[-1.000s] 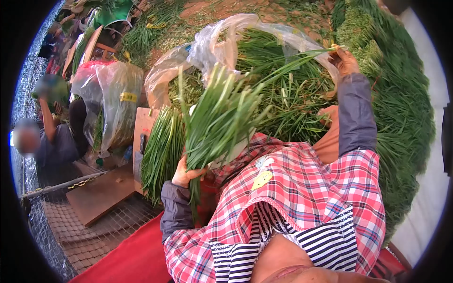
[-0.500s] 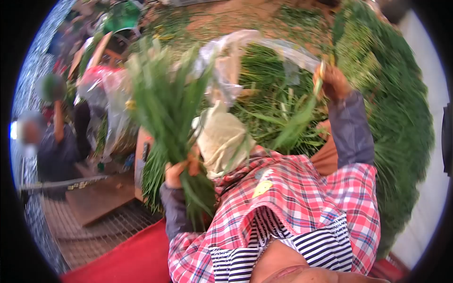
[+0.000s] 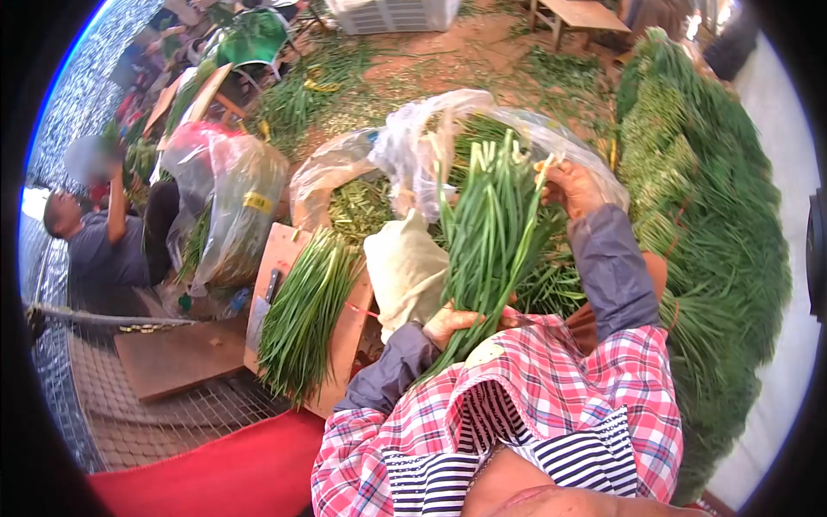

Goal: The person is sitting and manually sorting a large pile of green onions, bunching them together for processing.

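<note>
My left hand (image 3: pixel 454 325) is wrapped around the lower, leafy part of a bunch of garlic chives (image 3: pixel 489 220), held upright before my apron with its pale stem ends at the top. Beside those ends, my right hand (image 3: pixel 575 188) is closed in a pinch at a chive stalk; its fingers partly hide it. A cream cloth (image 3: pixel 403 267) covers something left of the bunch. Another pile of garlic chives (image 3: pixel 310 314) lies on a wooden board (image 3: pixel 282 250), next to a knife (image 3: pixel 273 286). Behind my hands is an open clear plastic bag (image 3: pixel 431 129) with loose greens inside.
A long heap of chives (image 3: pixel 724 233) lines my right side. At left, another person (image 3: pixel 108 246) sits by a filled plastic bag (image 3: pixel 250 172). A white crate (image 3: pixel 392 15) and a wooden stool (image 3: pixel 581 15) stand at the back. Leaf scraps litter the ground.
My left hand has brought the bunch from the left to the middle, in front of me. My right hand has moved slightly down and left, to the stem ends. The board's chive pile is now uncovered.
</note>
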Demonstrator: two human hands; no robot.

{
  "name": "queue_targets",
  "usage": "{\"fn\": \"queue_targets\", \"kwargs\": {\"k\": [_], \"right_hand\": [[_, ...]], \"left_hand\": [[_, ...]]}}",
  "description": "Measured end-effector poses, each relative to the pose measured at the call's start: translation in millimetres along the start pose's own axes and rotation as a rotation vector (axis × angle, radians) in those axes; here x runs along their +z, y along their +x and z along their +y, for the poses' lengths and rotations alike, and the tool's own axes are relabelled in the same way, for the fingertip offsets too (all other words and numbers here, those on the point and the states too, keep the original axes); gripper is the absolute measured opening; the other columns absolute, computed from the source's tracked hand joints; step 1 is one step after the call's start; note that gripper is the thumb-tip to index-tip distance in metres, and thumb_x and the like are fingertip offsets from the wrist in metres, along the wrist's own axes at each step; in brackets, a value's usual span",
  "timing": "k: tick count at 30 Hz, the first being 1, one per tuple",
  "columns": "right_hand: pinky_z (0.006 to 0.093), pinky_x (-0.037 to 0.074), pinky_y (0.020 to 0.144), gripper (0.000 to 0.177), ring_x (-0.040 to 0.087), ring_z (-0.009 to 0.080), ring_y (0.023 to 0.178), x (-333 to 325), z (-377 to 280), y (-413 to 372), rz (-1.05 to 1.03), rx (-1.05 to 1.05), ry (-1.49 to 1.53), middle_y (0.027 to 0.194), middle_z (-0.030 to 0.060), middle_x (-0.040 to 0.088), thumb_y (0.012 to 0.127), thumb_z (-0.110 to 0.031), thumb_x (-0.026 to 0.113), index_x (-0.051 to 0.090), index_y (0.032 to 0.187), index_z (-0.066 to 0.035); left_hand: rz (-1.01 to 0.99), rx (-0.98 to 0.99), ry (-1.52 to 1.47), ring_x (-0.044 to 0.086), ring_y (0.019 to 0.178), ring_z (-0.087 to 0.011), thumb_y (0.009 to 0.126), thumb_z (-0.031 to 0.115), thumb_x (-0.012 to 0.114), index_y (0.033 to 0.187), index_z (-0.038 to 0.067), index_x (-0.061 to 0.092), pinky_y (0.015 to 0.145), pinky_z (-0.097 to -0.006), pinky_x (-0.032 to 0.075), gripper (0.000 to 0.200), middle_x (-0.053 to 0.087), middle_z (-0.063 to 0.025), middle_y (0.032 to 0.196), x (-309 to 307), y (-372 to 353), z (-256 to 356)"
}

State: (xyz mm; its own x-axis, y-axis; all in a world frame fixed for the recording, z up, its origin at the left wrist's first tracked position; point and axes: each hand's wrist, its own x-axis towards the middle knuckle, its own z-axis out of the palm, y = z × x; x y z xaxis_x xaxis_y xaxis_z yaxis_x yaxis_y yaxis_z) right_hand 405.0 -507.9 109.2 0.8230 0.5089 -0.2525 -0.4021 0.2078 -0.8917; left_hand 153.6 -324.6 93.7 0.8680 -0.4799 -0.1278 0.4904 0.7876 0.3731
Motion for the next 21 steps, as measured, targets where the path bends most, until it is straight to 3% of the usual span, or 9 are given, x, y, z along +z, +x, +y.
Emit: {"fn": "queue_targets", "kwargs": {"k": [5,8,9,12,14,16,17,20,21], "right_hand": [[0.0289,0.051,0.048,0.016,0.058,0.0152,0.056,5.1,1.8,0.7,0.037,-0.044,-0.192,0.073,0.0054,0.061,0.082,-0.013,0.061,0.062,0.091,0.000],[0.0298,0.049,0.045,0.012,0.057,0.0162,0.053,-1.7,19.0,13.4,0.011,-0.100,-0.251,0.069,0.0054,0.060,0.082,-0.012,0.060,0.061,0.085,0.000],[0.0306,0.049,0.045,0.011,0.057,0.0153,0.055,-2.6,26.7,19.4,0.114,-0.094,-0.323,0.070,0.0076,0.060,0.082,-0.010,0.058,0.061,0.088,-0.001],[0.0303,0.051,0.054,0.014,0.057,0.0144,0.058,-33.7,17.3,26.7,0.278,-0.062,-0.565,0.074,0.0085,0.060,0.082,-0.008,0.057,0.061,0.094,-0.002],[0.0342,0.051,0.067,0.022,0.060,0.0202,0.068,-57.7,8.6,21.5,0.467,-0.012,-0.543,0.082,0.0111,0.062,0.081,-0.013,0.057,0.061,0.099,-0.001],[0.0365,0.047,0.075,0.031,0.059,0.0223,0.079,-59.5,5.1,18.2,0.391,-0.055,-0.928,0.090,0.0124,0.062,0.080,-0.021,0.058,0.057,0.106,-0.004],[0.0376,0.045,0.079,0.036,0.058,0.0233,0.085,-60.5,3.7,14.4,0.350,-0.070,-1.116,0.094,0.0130,0.061,0.079,-0.024,0.058,0.056,0.110,-0.005],[0.0410,0.039,0.090,0.051,0.055,0.0265,0.102,-58.4,1.2,5.4,0.146,-0.095,-1.691,0.106,0.0150,0.060,0.078,-0.035,0.058,0.050,0.121,-0.009],[0.0410,0.039,0.090,0.051,0.055,0.0265,0.102,-56.3,18.9,-1.0,0.111,-0.062,-1.680,0.106,0.0150,0.060,0.078,-0.035,0.058,0.050,0.121,-0.009]], "left_hand": [[0.064,-0.026,0.291,0.054,0.104,-0.0249,0.071,0.014,0.071,0.121,-0.001,0.044,0.094,-0.0365,0.040,0.058,0.055,-0.0160,0.114,5.7,-2.0,9.9],[0.224,0.018,0.381,0.055,0.101,-0.0232,0.069,0.003,0.069,0.121,0.002,0.045,0.091,-0.0337,0.041,0.057,0.057,-0.0129,0.109,31.1,-4.8,23.9],[0.277,0.044,0.460,0.056,0.100,-0.0224,0.069,0.001,0.068,0.122,0.003,0.045,0.090,-0.0325,0.042,0.057,0.058,-0.0125,0.109,36.5,-5.9,29.8],[0.428,0.101,0.632,0.055,0.101,-0.0201,0.068,-0.006,0.063,0.124,0.004,0.042,0.087,-0.0315,0.043,0.061,0.056,-0.0105,0.113,35.1,-23.7,46.4],[0.499,0.165,0.654,0.053,0.103,-0.0199,0.066,-0.009,0.064,0.125,0.003,0.040,0.089,-0.0320,0.041,0.065,0.054,-0.0095,0.116,27.7,-44.7,57.6],[0.509,0.189,0.724,0.046,0.113,-0.0197,0.060,-0.011,0.066,0.129,0.004,0.038,0.095,-0.0322,0.036,0.077,0.049,-0.0096,0.123,22.4,-67.2,71.7],[0.545,0.166,0.947,0.047,0.112,-0.0195,0.061,-0.010,0.066,0.128,0.004,0.039,0.093,-0.0325,0.038,0.074,0.050,-0.0094,0.121,11.0,-81.7,78.7],[0.668,0.092,0.971,0.053,0.101,-0.0165,0.064,-0.001,0.070,0.120,0.002,0.044,0.092,-0.0309,0.039,0.062,0.056,-0.0074,0.111,7.7,-110.1,89.6],[0.718,0.102,1.056,0.053,0.101,-0.0162,0.065,0.000,0.070,0.121,0.002,0.044,0.092,-0.0317,0.039,0.061,0.056,-0.0078,0.111,-3.7,-116.9,86.7]]}}
